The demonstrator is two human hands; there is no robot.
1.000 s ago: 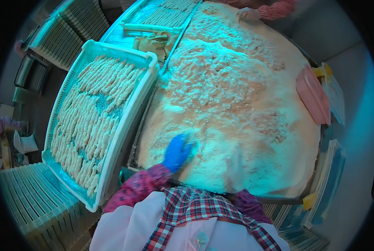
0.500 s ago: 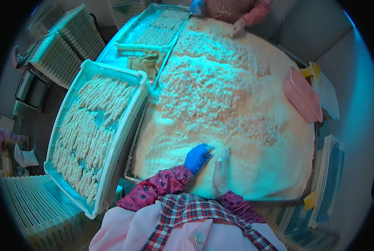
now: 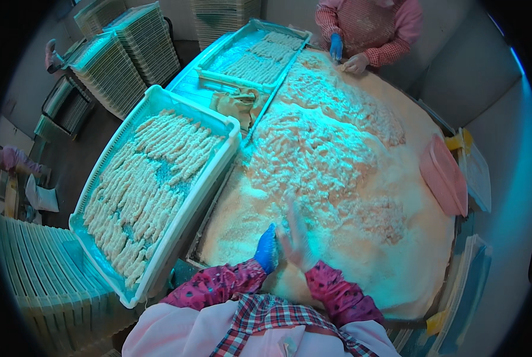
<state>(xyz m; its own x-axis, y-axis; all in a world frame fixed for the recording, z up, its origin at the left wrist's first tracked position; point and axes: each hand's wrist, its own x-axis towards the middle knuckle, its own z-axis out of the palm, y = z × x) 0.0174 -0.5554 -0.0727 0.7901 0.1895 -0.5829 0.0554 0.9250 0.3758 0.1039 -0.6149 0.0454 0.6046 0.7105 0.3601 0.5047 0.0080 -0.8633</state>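
Note:
My left hand (image 3: 267,249), in a blue glove, rests at the near side of a wide bed of pale crumbs (image 3: 418,262). It shows edge-on, so how its fingers are set and whether they hold anything is hidden. Just right of it, my right hand (image 3: 297,238) in a whitish glove is open over the crumbs, with the fingers stretched out and the thumb apart. Beyond both hands lies a heap of crumb-covered strips (image 3: 313,146). At my left, a white tray (image 3: 150,285) holds rows of coated strips (image 3: 150,190).
A second tray (image 3: 218,74) with coated strips stands farther off, a brown cloth or bag (image 3: 236,106) near it. A pink basket (image 3: 443,175) sits at the right edge. Across the table a co-worker (image 3: 370,30) handles the crumbs. Stacked trays (image 3: 108,74) stand at the left.
My view has shifted, showing more of the co-worker. My right hand has lifted and stretched its fingers forward; my left hand has drawn back slightly toward me.

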